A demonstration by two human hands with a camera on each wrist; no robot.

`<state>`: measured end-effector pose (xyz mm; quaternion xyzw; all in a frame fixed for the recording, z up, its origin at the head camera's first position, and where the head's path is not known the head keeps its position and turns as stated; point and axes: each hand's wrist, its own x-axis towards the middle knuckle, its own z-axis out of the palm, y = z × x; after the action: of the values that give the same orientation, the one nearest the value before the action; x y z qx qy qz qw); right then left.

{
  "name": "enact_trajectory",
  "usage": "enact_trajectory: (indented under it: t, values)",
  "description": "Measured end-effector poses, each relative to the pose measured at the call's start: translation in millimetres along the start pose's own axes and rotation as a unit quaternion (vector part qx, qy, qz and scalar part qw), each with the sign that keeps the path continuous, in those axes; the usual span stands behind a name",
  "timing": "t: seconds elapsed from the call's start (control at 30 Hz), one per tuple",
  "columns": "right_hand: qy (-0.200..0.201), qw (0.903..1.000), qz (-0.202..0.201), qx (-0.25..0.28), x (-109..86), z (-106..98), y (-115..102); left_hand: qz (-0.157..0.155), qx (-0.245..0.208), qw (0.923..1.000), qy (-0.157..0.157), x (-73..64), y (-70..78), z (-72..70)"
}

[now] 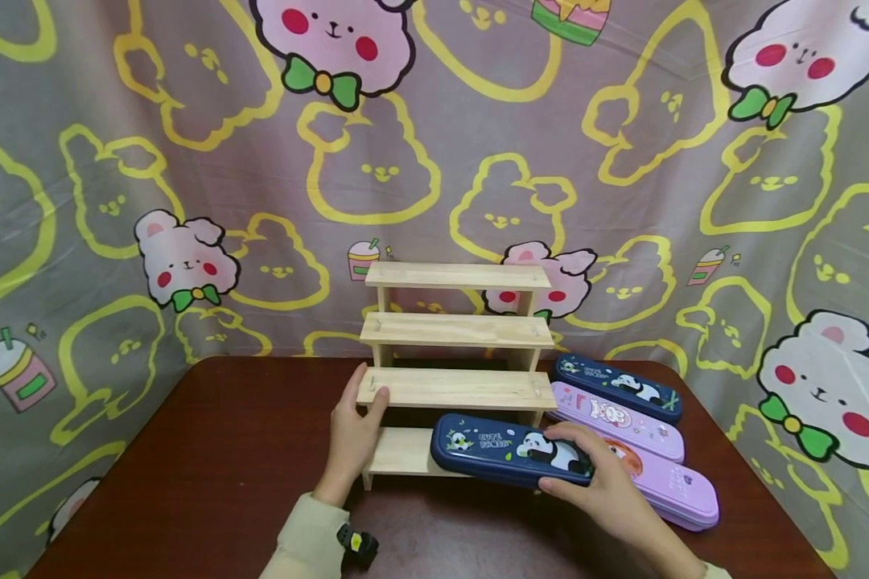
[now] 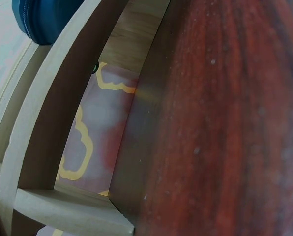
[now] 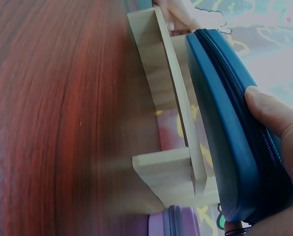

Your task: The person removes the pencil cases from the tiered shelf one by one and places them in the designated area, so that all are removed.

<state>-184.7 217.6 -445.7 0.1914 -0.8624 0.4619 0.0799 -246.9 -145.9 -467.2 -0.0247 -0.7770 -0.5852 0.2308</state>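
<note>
A four-tier wooden step shelf [image 1: 456,388] stands on the table. My left hand [image 1: 351,438] grips the left end of its second step from the bottom, thumb over the board's front edge. In my right hand [image 1: 601,474] is a navy zippered pencil case [image 1: 478,446] with panda pictures, held by its right end. Thumb and fingers pinch it across its zip side, as the right wrist view shows of the pencil case [image 3: 230,132]. The case overlaps the lowest step [image 1: 398,450] in the head view, tilted slightly down to the right.
Right of the shelf lie another navy panda case [image 1: 615,386] and two lilac cases, the middle one [image 1: 623,422] and the nearest [image 1: 684,494], partly behind my right hand. A patterned cloth [image 1: 261,201] hangs behind the dark red-brown table [image 1: 210,466].
</note>
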Motion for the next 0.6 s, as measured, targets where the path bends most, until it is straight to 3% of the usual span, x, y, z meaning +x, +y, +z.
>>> enact_trajectory:
  t: [0.27, 0.6]
  values:
    - [0.014, 0.9998, -0.007, -0.012, -8.6, -13.7, 2.1, 0.000, -0.003, 1.0000, -0.005, -1.5, 2.8, -0.5]
    - [0.009, 0.9969, 0.066, -0.042, -23.5, -32.3, 2.2, 0.003, -0.002, 1.0000, -0.005, -1.5, 3.4, -0.8]
